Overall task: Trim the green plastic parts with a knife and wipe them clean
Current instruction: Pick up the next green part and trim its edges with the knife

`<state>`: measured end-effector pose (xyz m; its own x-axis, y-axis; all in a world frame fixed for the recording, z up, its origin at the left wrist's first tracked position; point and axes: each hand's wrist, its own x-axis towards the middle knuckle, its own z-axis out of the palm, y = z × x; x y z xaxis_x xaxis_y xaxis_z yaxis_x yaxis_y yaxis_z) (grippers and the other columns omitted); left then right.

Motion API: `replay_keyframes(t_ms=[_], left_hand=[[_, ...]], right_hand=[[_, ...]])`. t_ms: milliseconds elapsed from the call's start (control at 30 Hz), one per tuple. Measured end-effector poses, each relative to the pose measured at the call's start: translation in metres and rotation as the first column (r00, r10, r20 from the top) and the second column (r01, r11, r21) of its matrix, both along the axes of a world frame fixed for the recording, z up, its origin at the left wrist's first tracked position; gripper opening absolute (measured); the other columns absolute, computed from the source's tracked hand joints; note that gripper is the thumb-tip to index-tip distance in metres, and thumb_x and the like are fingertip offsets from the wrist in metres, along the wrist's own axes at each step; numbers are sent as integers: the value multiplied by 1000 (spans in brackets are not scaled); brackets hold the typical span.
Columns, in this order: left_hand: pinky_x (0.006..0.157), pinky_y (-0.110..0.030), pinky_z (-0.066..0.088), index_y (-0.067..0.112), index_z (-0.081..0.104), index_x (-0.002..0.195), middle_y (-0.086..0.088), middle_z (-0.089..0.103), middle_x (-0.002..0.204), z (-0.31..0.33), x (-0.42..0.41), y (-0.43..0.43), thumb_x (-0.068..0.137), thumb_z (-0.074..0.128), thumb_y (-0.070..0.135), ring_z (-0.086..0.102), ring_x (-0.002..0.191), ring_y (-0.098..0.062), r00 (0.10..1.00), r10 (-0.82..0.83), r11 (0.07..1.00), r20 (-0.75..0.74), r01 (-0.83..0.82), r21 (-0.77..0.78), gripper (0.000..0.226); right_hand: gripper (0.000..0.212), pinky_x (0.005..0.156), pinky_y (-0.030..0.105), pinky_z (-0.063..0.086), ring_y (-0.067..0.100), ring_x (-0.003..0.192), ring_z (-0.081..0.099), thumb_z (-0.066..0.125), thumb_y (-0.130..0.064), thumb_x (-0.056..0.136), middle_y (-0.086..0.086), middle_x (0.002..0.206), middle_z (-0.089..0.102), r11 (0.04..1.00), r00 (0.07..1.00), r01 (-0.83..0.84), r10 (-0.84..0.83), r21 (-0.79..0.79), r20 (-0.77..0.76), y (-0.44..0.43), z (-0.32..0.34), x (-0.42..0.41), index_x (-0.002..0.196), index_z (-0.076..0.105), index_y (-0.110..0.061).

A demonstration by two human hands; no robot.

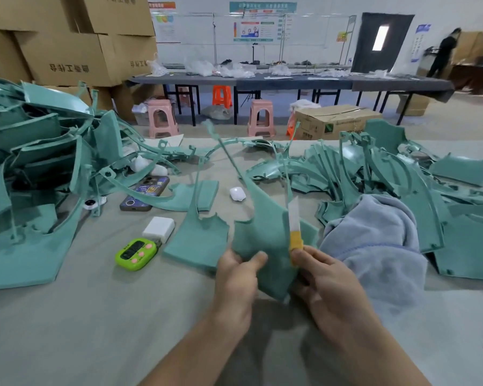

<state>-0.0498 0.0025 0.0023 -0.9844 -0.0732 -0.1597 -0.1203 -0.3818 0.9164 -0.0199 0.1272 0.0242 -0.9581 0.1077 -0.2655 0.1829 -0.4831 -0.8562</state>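
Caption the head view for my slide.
Left hand holds a green part while right hand holds a knife at its edge.

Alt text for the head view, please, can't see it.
The left hand grips a teal-green moulded plastic part above the grey table while the right hand holds a yellow-handled knife, blade up, at its right edge. A grey-blue cloth lies just right.
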Motion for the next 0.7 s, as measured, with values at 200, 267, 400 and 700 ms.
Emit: replay_keyframes(t_ms=[200,267,400,700], left_hand=[[88,-41,56,11,69,110,-6,78,105,3,-21,-39,100,50,-1,73,95,-23,993,85,995,81,-89,42,24],[85,-37,57,12,71,105,-3,79,99,0,-25,-49,104,50,12,73,93,-21,995,64,992,75,-56,-110,22],[66,-21,52,13,75,94,2,78,86,-1,-30,-60,104,54,29,71,79,-11,999,-2,892,32,16,-452,28],[71,-31,51,17,78,82,1,78,79,-6,-36,-72,101,56,40,72,74,-18,987,-99,816,127,153,-558,37]], right_hand=[[16,39,20,39,14,44,45,54,3,99,11,64,60,984,991,117,-106,137,-83,24,14,-4,85,63,3],[17,32,17,32,11,35,37,53,5,99,11,56,55,972,992,94,-73,215,-102,22,12,-3,84,60,7],[15,33,14,30,11,33,33,53,13,96,24,65,54,946,986,109,-63,306,-157,14,7,-1,84,61,14],[21,53,31,28,20,50,39,48,2,96,18,70,55,962,989,-143,147,232,1,26,-5,-6,78,58,-3]])
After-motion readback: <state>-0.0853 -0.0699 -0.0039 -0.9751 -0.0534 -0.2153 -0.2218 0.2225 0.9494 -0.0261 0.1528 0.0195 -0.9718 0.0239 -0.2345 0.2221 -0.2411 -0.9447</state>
